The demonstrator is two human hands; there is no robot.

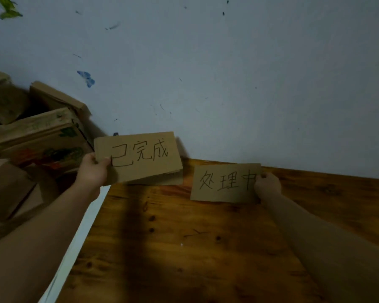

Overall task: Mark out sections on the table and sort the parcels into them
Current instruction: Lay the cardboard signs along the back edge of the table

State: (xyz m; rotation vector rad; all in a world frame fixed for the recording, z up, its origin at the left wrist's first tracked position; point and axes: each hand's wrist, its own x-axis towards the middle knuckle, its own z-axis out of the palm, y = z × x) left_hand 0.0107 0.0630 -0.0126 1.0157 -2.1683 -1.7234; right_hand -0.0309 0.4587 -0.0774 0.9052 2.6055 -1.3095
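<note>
The left hand pinches the left edge of the folded sign over the desk's far left corner, close to the wall. The right hand grips the right edge of the flat sign just beside it. The parcels sit stacked off the desk's left side, none sorted yet.

The flat sign shows no fold, so once released it would likely slide or drop on its face unless it leans on the wall. The folded sign, so near the corner, could tip off toward the stack. Signs set this close may leave cramped sections where parcels get mixed.

In the dim light I cannot tell whether either sign's lower edge touches the desk. Most of the fingers are hidden behind the card. The parcels are cut off at the left, their print blurred.
</note>
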